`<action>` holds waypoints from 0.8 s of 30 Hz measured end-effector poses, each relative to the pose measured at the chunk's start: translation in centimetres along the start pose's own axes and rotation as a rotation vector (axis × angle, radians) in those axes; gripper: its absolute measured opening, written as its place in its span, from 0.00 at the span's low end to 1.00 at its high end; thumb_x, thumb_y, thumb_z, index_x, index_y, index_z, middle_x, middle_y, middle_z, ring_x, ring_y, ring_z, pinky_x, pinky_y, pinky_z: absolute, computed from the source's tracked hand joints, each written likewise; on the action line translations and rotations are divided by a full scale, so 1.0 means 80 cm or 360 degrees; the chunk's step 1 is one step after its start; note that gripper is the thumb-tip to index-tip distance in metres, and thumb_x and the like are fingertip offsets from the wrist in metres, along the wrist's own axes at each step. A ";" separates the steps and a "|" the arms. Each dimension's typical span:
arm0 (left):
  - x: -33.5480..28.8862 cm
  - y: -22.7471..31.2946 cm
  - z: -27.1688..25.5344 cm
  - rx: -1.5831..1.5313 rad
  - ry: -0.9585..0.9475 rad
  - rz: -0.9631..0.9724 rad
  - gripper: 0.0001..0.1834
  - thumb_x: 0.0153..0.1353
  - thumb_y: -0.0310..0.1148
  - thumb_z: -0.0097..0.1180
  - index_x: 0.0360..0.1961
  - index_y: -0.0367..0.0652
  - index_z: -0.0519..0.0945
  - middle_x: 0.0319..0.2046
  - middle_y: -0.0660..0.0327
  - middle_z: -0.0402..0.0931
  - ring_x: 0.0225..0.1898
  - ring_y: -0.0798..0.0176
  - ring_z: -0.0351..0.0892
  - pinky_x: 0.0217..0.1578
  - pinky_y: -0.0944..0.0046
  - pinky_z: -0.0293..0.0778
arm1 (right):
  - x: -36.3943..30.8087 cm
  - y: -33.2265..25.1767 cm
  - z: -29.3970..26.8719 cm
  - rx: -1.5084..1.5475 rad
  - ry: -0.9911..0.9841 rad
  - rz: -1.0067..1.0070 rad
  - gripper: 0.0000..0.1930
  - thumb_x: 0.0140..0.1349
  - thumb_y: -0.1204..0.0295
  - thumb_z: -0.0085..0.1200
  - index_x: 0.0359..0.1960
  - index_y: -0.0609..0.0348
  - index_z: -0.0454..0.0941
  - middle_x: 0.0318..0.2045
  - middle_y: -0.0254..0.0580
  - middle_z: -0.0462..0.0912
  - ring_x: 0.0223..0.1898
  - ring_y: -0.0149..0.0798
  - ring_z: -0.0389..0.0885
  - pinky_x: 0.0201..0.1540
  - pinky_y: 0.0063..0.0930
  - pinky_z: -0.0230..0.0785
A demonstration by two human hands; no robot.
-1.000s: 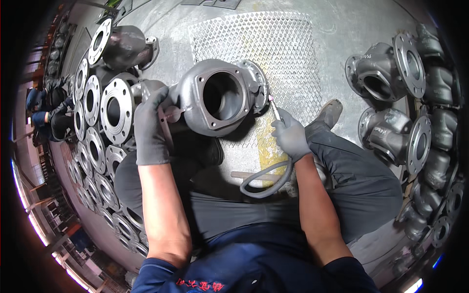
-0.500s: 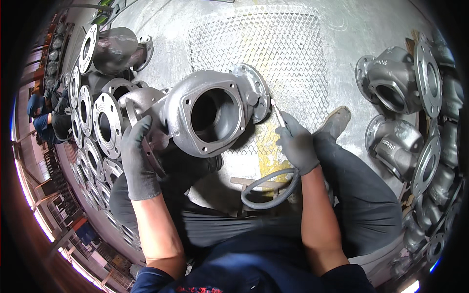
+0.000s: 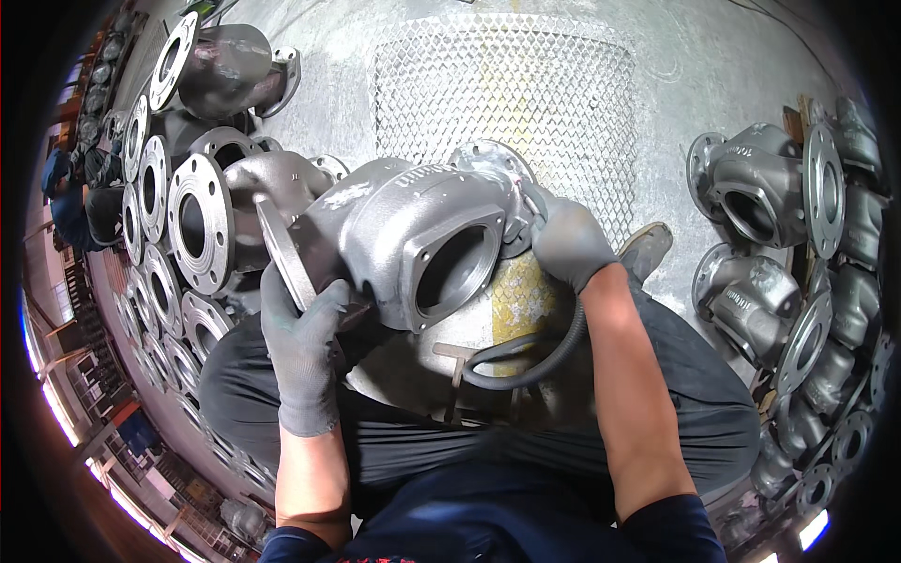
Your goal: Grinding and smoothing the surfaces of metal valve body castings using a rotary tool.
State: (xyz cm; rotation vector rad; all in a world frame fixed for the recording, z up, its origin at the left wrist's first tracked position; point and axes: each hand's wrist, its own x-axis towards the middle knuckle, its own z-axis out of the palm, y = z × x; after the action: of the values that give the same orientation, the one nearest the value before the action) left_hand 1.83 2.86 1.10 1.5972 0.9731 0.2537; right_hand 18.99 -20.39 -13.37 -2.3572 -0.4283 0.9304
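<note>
A grey cast-metal valve body (image 3: 385, 220) lies between my hands, its square bolted opening turned toward the lower right. My gloved left hand (image 3: 305, 347) is closed around the edge of its left flange (image 3: 284, 251), thumb on the near side. My gloved right hand (image 3: 571, 242), somewhat smeared by motion, is closed at the far right flange (image 3: 493, 155). It grips a slim hand tool, mostly hidden now by the glove. A grey hose (image 3: 566, 349) runs down from that hand and loops below the casting. The tool's tip cannot be made out.
Stacked flanged valve bodies (image 3: 199, 225) crowd the left side, and more castings (image 3: 751, 183) stand on the right. Expanded metal mesh (image 3: 507, 84) covers part of the floor ahead. A small metal stand (image 3: 455, 375) sits between my legs. Another person (image 3: 70, 202) crouches far left.
The valve body has rolled so its square opening faces lower right and raised lettering shows on top. My left hand shifted down and right with the flange; my right hand came closer to the far flange.
</note>
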 end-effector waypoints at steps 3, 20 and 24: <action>0.004 0.004 -0.002 0.0034 -0.0044 -0.0007 0.30 0.63 0.25 0.64 0.66 0.31 0.72 0.46 0.59 0.82 0.42 0.68 0.83 0.46 0.65 0.82 | -0.006 -0.002 -0.008 -0.0031 -0.0086 0.0071 0.26 0.70 0.72 0.46 0.69 0.52 0.78 0.52 0.65 0.86 0.54 0.66 0.84 0.61 0.51 0.75; -0.008 -0.033 -0.032 0.0181 -0.0090 0.0074 0.40 0.57 0.28 0.68 0.71 0.32 0.68 0.50 0.61 0.79 0.45 0.68 0.79 0.49 0.66 0.78 | 0.001 0.006 -0.016 -0.0210 -0.0259 -0.0010 0.23 0.71 0.69 0.49 0.66 0.53 0.80 0.47 0.64 0.87 0.51 0.65 0.85 0.57 0.53 0.77; -0.014 -0.034 -0.044 0.0368 -0.0169 0.0205 0.43 0.54 0.28 0.67 0.72 0.32 0.67 0.56 0.59 0.78 0.52 0.65 0.78 0.55 0.63 0.76 | -0.024 0.047 0.027 0.0004 0.0032 -0.0249 0.24 0.70 0.73 0.51 0.67 0.55 0.79 0.47 0.63 0.88 0.46 0.62 0.87 0.53 0.48 0.80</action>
State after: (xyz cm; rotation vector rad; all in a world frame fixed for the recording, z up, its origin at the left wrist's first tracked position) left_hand -2.33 4.50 0.03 1.8688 0.8422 0.1461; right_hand 16.39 -23.46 -15.98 -2.2916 -0.5938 0.8333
